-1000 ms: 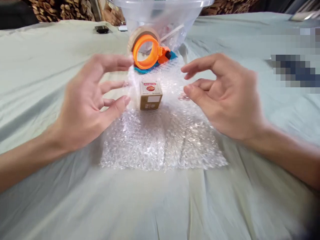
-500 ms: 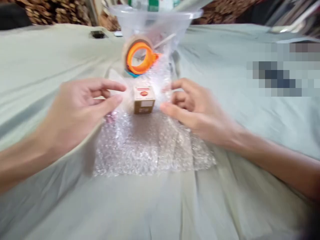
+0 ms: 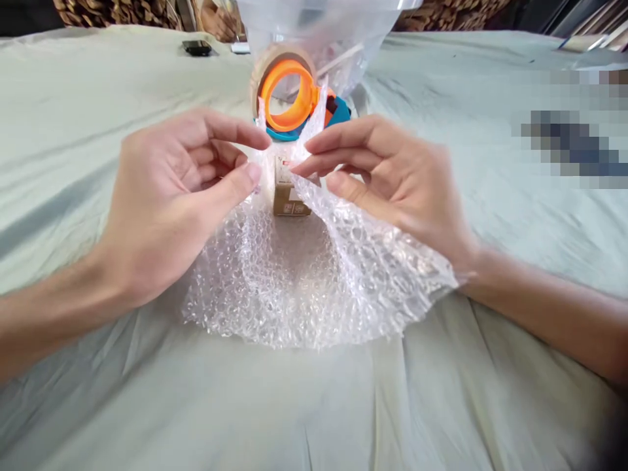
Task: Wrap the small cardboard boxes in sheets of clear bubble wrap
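Observation:
A small brown and white cardboard box (image 3: 292,199) stands on a sheet of clear bubble wrap (image 3: 294,314). Both sides of the sheet are raised about the box and partly hide it. At the left flap is my left hand (image 3: 167,196), its thumb and forefinger curved round the wrap's edge close to the box. My right hand (image 3: 392,173) holds the right flap, fingers bent inward over the box's top and thumb lower down. The right part of the sheet slants up from the cloth.
Just behind the box stands an orange and blue tape dispenser (image 3: 289,98) with a roll of tape. A clear plastic bin (image 3: 333,39) is behind it. A dark phone-like object (image 3: 196,48) lies far left. Pale cloth (image 3: 314,405) covers the surface. Stacked wood (image 3: 118,13) is at the back.
Both hands have come closer together towards the box. The sides of the bubble wrap, flatter before, are now lifted up and inward, covering part of the box.

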The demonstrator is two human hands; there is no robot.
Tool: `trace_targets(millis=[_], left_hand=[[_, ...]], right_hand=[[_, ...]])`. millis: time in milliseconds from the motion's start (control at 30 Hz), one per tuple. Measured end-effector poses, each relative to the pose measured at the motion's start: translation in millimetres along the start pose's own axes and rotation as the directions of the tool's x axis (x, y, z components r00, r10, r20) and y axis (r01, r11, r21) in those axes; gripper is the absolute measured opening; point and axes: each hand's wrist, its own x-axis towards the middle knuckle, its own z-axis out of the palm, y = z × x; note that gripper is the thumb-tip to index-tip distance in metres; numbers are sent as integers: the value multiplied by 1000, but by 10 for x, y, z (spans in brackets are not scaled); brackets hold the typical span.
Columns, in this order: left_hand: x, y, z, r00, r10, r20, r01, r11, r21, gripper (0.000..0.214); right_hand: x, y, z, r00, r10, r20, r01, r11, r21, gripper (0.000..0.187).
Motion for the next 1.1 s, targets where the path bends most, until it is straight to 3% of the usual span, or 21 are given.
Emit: trace_targets(millis=[133,300,467,633,767,900,1067,1100], left_hand=[[-24,-11,3,1000,-14,-14,13,999,-41,22],[-93,33,7,1000,21,-21,-22,999,-35,24],[-127,73,40,998,41,-45,-39,999,34,23],[-130,97,69,995,61,-77,-56,996,75,25],[-175,80,38,998,45,-41,-40,993,110,15],[-181,-7,-15,979,199,40,-202,937,284,19],[-91,-128,-21,923,328,200,-374,885,276,22],[-75,-150,-14,918,353,180,-391,880,268,24]], right_hand=[[-30,88,-19,986,-159,40,164,967,-197,25],[-61,109,-22,956,-262,129,292,855,-429,16],[-54,77,-19,916,-310,254,389,841,-377,19],[-58,64,-44,893,-299,337,434,770,-468,33],[-62,90,-50,876,-308,371,472,704,-530,31],[-86,114,-63,852,-323,413,515,662,-544,27],[-106,135,-75,840,-330,431,531,666,-524,26],[-104,134,-73,837,-336,432,535,669,-516,29]])
